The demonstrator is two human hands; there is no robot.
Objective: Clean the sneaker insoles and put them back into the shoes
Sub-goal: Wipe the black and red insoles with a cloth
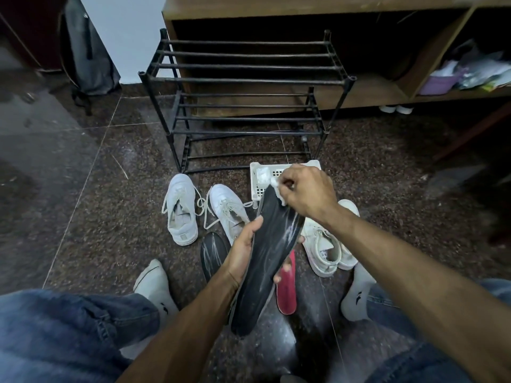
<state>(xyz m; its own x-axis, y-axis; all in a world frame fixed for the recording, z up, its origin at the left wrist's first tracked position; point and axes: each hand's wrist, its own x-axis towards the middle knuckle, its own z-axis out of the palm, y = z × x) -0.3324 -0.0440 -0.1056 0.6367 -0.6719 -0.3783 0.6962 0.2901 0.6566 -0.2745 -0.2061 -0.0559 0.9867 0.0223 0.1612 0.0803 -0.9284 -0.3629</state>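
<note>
The long black foam insole [269, 252] is held up in the air above the floor, between the person's knees, with its toe end pointing away toward the rack and its heel end low near the body. The left hand [243, 251] grips it around the middle, thumb on the near edge and the fingers [279, 277] curled under the far edge, so the flat upper face is turned to the camera and stays steady for wiping. The right hand [307, 190] pinches a small white crumpled wipe [276, 186] and presses it on the toe end of the insole; pale wet streaks run along the black surface (I judge that cleaning of this one is in the middle, not finished). A second black insole [213, 251] with similar pale streaks lies on the dark speckled stone floor [110, 217] just beside the left wrist, and a red insole [287, 288] lies partly under the held one. Two white lace-up sneakers [182, 211] stand with open mouths just beyond, and another pair of white sneakers [326, 247] lies under the right forearm, all near enough for putting the insoles back, which is not yet done. A white plastic basket [258, 175] with more white wipes sits behind the right hand, in easy reach. Farther away stands a black metal shoe rack [246, 81] against a brown wooden shelf unit [304, 12].
</note>
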